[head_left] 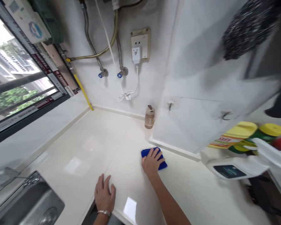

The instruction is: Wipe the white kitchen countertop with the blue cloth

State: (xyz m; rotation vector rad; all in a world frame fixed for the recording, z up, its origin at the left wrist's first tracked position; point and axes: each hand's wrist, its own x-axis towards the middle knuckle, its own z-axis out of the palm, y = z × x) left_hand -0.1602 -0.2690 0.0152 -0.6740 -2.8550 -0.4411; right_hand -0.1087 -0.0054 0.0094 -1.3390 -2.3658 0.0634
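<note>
A folded blue cloth lies on the white countertop, close to the wall's outer corner. My right hand presses down on the cloth with its fingers spread across it. Near the counter's front edge, my left hand rests flat on the surface, fingers apart and nothing in it. A bracelet circles the left wrist. Behind the cloth, a small brownish clear bottle stands in the wall corner.
A steel sink is set into the counter at the lower left. White and yellow cleaning bottles crowd the right side. At the back wall are a socket with a plug, valves with hoses and a yellow pipe.
</note>
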